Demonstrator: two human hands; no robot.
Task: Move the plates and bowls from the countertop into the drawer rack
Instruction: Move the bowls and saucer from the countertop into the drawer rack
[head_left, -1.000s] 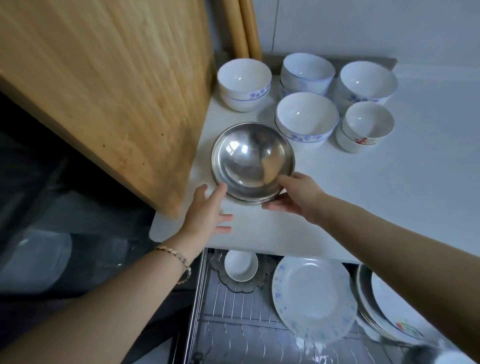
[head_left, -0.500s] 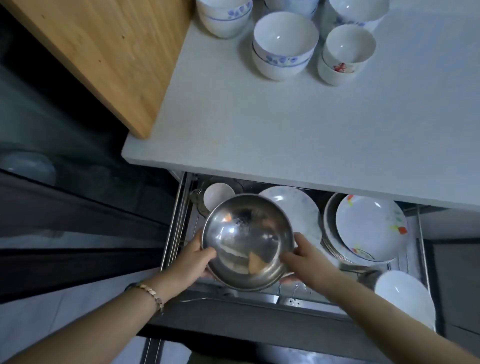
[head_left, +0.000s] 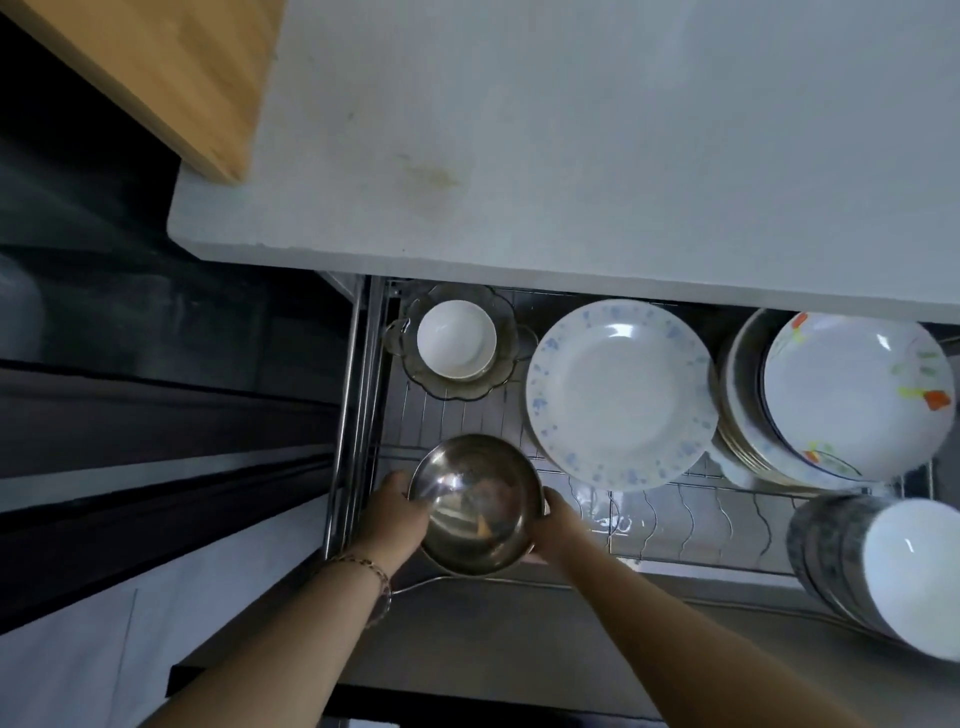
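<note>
A steel bowl (head_left: 475, 501) sits low in the front left corner of the wire drawer rack (head_left: 675, 512). My left hand (head_left: 392, 514) grips its left rim and my right hand (head_left: 553, 525) grips its right rim. In the rack behind it stand a small white bowl (head_left: 457, 338) on a glass dish (head_left: 501, 371), a blue-flecked white plate (head_left: 618, 392), and a stack of plates topped by a flowered plate (head_left: 852, 395). A stack of bowls (head_left: 883, 566) fills the front right. The white countertop (head_left: 571, 130) above shows no dishes in this view.
A wooden cutting board (head_left: 166, 67) overhangs the counter's left corner. Dark cabinet fronts (head_left: 156, 415) run along the left of the open drawer. The drawer's front panel (head_left: 493, 623) lies under my forearms.
Both hands lifted the steel bowl off the countertop and carried it down into the drawer rack's front left corner. The view tilted down, so the counter's white bowls left the frame.
</note>
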